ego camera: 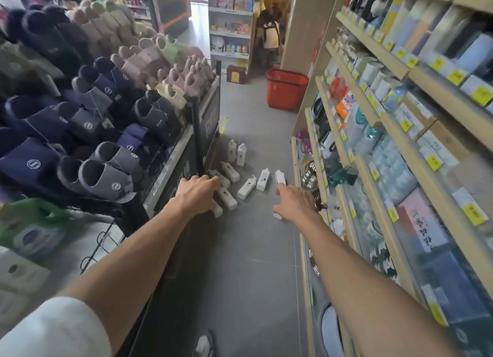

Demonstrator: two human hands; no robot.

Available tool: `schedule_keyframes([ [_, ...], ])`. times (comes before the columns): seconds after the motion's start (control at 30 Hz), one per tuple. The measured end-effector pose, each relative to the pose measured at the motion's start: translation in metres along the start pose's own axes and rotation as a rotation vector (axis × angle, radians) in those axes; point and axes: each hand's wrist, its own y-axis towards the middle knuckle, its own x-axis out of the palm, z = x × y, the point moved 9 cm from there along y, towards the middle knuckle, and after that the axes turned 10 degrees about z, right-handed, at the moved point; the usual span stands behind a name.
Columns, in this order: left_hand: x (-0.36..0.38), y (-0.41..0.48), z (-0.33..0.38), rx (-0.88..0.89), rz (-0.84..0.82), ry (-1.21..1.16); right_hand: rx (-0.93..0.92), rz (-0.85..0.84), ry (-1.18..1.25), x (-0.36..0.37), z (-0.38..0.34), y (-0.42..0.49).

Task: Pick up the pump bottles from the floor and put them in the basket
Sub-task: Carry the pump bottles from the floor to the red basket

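Note:
Several white pump bottles lie scattered on the grey floor of a shop aisle; two stand upright (237, 151) near the slipper stand and others lie flat (246, 187). A red basket (286, 89) stands further down the aisle beside the right shelving. My left hand (197, 196) reaches forward over the bottles by the stand's base, fingers curled downward, holding nothing I can see. My right hand (296, 203) stretches out with fingers spread, just in front of a lying bottle (280, 179); another bottle's end shows under it (277, 215).
A slipper display stand (202, 132) fills the left side, its black post close to my left hand. Wooden shelves of packaged goods (373, 132) line the right. A person stands far down the aisle by a white shelf unit (230, 33). My shoe (204, 343) shows at the bottom.

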Motion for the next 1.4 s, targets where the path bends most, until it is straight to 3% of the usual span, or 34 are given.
schedule_keyframes([
  [0.37, 0.009, 0.113, -0.061, 0.045, -0.022, -0.04, 0.025, -0.005, 0.003, 0.007, -0.041, 0.103],
  [0.7, 0.029, 0.225, -0.088, 0.037, -0.07, -0.059, 0.044, -0.005, -0.001, 0.017, -0.033, 0.214],
  [1.13, 0.054, 0.374, -0.102, -0.02, -0.067, -0.088, -0.059, -0.097, 0.037, 0.068, -0.004, 0.393],
  [1.4, 0.079, 0.436, -0.133, -0.107, -0.095, -0.12, -0.166, -0.172, 0.059, 0.1, -0.035, 0.473],
])
